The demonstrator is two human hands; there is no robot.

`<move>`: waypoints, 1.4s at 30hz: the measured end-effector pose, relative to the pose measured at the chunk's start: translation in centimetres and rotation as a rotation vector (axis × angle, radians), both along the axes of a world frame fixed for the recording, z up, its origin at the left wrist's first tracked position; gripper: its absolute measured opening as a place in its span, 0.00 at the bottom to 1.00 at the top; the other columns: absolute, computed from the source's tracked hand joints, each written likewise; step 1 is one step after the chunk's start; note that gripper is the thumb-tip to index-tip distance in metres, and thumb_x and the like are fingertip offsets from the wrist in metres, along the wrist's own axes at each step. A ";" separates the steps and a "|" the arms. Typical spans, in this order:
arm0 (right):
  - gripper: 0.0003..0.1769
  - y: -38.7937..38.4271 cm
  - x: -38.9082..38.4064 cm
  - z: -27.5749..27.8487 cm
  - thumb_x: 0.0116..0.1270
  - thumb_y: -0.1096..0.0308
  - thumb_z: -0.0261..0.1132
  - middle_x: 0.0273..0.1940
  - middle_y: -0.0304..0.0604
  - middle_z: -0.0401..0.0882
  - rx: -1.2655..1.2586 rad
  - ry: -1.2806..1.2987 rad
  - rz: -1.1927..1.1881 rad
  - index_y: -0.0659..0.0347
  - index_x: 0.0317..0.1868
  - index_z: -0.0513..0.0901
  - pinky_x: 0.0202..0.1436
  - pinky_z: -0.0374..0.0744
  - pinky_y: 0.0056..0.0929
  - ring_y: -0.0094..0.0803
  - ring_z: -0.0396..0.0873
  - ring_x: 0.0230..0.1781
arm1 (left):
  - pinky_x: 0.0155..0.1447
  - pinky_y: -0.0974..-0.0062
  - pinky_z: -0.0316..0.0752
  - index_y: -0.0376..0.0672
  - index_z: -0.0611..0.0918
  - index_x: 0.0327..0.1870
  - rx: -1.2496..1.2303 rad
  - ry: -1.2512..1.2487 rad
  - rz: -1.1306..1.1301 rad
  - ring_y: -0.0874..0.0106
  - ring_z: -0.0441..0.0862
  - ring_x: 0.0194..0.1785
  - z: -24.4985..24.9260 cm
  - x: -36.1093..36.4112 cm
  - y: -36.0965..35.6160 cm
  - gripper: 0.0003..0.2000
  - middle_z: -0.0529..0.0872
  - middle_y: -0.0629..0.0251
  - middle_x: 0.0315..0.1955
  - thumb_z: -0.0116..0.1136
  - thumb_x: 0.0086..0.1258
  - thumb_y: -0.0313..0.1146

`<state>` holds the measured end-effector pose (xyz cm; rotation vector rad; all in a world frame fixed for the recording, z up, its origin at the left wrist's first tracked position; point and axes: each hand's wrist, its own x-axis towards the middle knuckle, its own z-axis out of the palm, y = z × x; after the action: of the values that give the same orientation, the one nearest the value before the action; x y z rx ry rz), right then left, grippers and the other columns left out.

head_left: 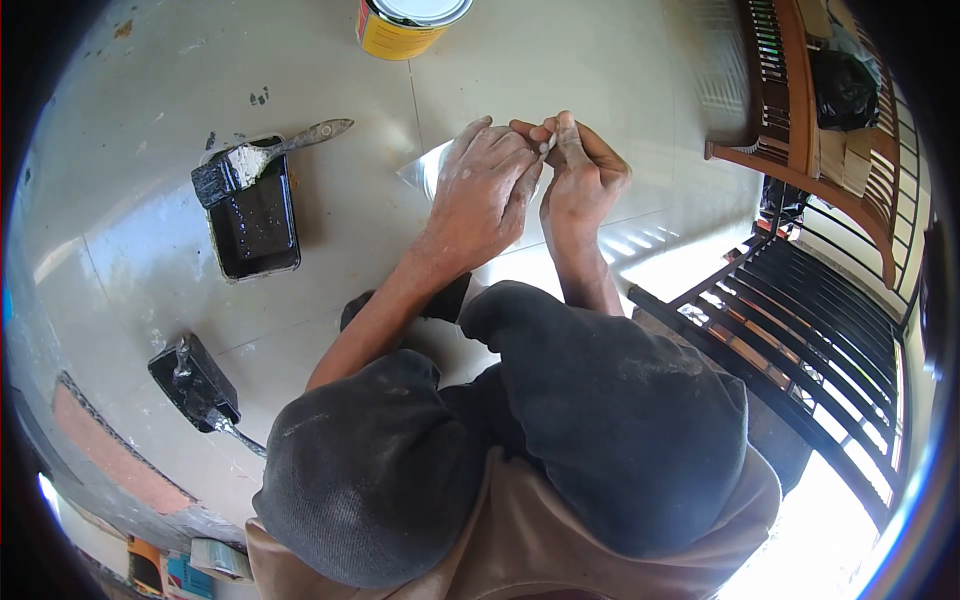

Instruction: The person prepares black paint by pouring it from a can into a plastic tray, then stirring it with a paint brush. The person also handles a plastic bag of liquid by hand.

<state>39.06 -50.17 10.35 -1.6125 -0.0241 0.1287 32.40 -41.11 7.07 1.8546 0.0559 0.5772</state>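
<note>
My left hand [487,188] and my right hand [582,165] meet above the tiled floor, both dusted with white. Between their fingertips is a small whitish thing [548,146], pinched by my right thumb and fingers and touched by my left fingers. What it is cannot be made out. Under my left hand lies a shiny, light-coloured sheet [418,172], mostly hidden. To the left, a brush [245,165] with dark bristles and white paint on it rests across a black paint tray [262,232].
A yellow can [398,38] stands at the top. At the lower left is a smaller black tray [192,385] with paint-smeared tools. A wooden rack [790,170] and a black slatted frame [800,320] stand on the right. My bent knees are below my hands.
</note>
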 end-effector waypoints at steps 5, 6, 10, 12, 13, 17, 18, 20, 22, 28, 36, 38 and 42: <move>0.12 0.2 0.9 0.0 0.72 0.75 0.61 0.26 0.49 0.82 0.108 0.068 -0.049 0.79 0.34 0.83 0.34 0.86 0.33 0.42 0.87 0.30 | 0.67 0.50 0.67 0.35 0.80 0.36 0.012 0.045 -0.055 0.56 0.77 0.47 -0.1 -0.3 -0.1 0.03 0.81 0.59 0.35 0.55 0.65 0.23; 0.12 0.1 1.0 -0.1 0.72 0.75 0.61 0.27 0.50 0.82 0.130 0.082 -0.038 0.79 0.35 0.83 0.34 0.86 0.34 0.43 0.87 0.30 | 0.67 0.51 0.67 0.35 0.80 0.36 0.002 0.040 -0.042 0.56 0.77 0.48 -0.3 -0.3 -0.1 0.03 0.81 0.58 0.35 0.55 0.64 0.23; 0.12 0.6 0.8 -0.3 0.73 0.74 0.62 0.29 0.51 0.84 0.003 0.090 0.015 0.77 0.36 0.84 0.36 0.85 0.31 0.38 0.87 0.30 | 0.63 0.53 0.68 0.35 0.80 0.36 -0.067 0.040 -0.023 0.54 0.76 0.48 -1.0 -0.3 0.1 0.03 0.80 0.56 0.37 0.55 0.64 0.23; 0.11 0.1 0.6 -0.3 0.73 0.73 0.62 0.31 0.50 0.86 -0.080 -0.010 0.147 0.76 0.38 0.85 0.38 0.85 0.28 0.35 0.86 0.30 | 0.61 0.54 0.68 0.34 0.80 0.37 -0.093 0.042 -0.036 0.53 0.75 0.49 -1.4 -0.7 0.6 0.03 0.80 0.56 0.38 0.55 0.65 0.23; 0.11 -0.2 0.6 -0.4 0.74 0.72 0.62 0.31 0.48 0.87 -0.076 -0.004 0.198 0.74 0.40 0.86 0.41 0.83 0.26 0.30 0.85 0.32 | 0.60 0.54 0.67 0.34 0.80 0.37 -0.093 0.031 -0.047 0.53 0.75 0.49 -1.7 -0.8 0.9 0.04 0.80 0.55 0.39 0.55 0.65 0.23; 0.13 -1.1 1.0 -0.7 0.74 0.69 0.63 0.36 0.53 0.85 -0.085 -0.012 0.250 0.75 0.44 0.85 0.45 0.86 0.35 0.39 0.87 0.36 | 0.64 0.59 0.65 0.36 0.80 0.41 -0.143 0.065 -0.102 0.56 0.75 0.57 -2.1 -0.9 1.4 0.05 0.81 0.58 0.45 0.55 0.68 0.24; 0.13 -1.3 1.1 -0.7 0.74 0.69 0.62 0.36 0.53 0.85 -0.078 -0.021 0.255 0.75 0.44 0.85 0.46 0.86 0.35 0.38 0.87 0.36 | 0.64 0.59 0.66 0.35 0.80 0.42 -0.157 0.067 -0.112 0.57 0.76 0.57 -2.0 -0.8 1.4 0.05 0.81 0.58 0.45 0.56 0.68 0.24; 0.14 -1.5 1.2 -0.7 0.75 0.68 0.62 0.37 0.53 0.86 -0.074 -0.030 0.269 0.74 0.45 0.84 0.46 0.86 0.35 0.37 0.87 0.36 | 0.63 0.60 0.67 0.35 0.80 0.44 -0.182 0.073 -0.132 0.57 0.76 0.57 -1.8 -0.6 1.7 0.06 0.82 0.58 0.46 0.57 0.67 0.24; 0.14 -1.7 1.4 -0.6 0.75 0.68 0.62 0.37 0.53 0.85 -0.081 -0.032 0.287 0.74 0.46 0.84 0.45 0.86 0.34 0.37 0.87 0.36 | 0.63 0.61 0.68 0.35 0.81 0.45 -0.188 0.077 -0.136 0.57 0.76 0.57 -1.7 -0.5 1.9 0.08 0.82 0.58 0.48 0.59 0.67 0.24; 0.12 -1.3 1.2 0.2 0.75 0.71 0.61 0.33 0.48 0.86 -0.074 -0.043 0.269 0.73 0.41 0.85 0.42 0.86 0.29 0.30 0.84 0.34 | 0.62 0.59 0.69 0.34 0.81 0.46 -0.233 0.050 -0.093 0.54 0.76 0.54 -1.4 -0.2 1.6 0.09 0.82 0.56 0.46 0.60 0.65 0.24; 0.11 -1.2 0.9 1.5 0.74 0.72 0.62 0.31 0.45 0.86 -0.207 -0.224 0.398 0.72 0.39 0.86 0.39 0.82 0.24 0.27 0.84 0.34 | 0.61 0.61 0.71 0.35 0.81 0.47 -0.256 0.089 -0.076 0.56 0.77 0.55 -1.4 -0.3 1.7 0.12 0.83 0.56 0.48 0.65 0.63 0.26; 0.10 -1.4 0.8 1.6 0.74 0.72 0.63 0.31 0.45 0.86 -0.241 -0.276 0.421 0.72 0.39 0.86 0.38 0.80 0.23 0.26 0.84 0.34 | 0.59 0.66 0.74 0.36 0.82 0.48 -0.242 0.114 -0.070 0.59 0.79 0.55 -1.3 -0.4 1.8 0.14 0.83 0.59 0.49 0.67 0.61 0.25; 0.10 -1.5 0.7 2.0 0.73 0.72 0.63 0.31 0.45 0.86 -0.283 -0.279 0.417 0.72 0.39 0.86 0.38 0.80 0.23 0.26 0.83 0.33 | 0.59 0.63 0.73 0.35 0.82 0.47 -0.326 0.154 -0.090 0.56 0.79 0.53 -0.7 -0.7 2.0 0.14 0.83 0.55 0.47 0.68 0.61 0.28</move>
<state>39.76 -51.65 12.38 -1.8796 -0.5822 0.2355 31.71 -39.15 6.41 1.5715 0.1588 0.3396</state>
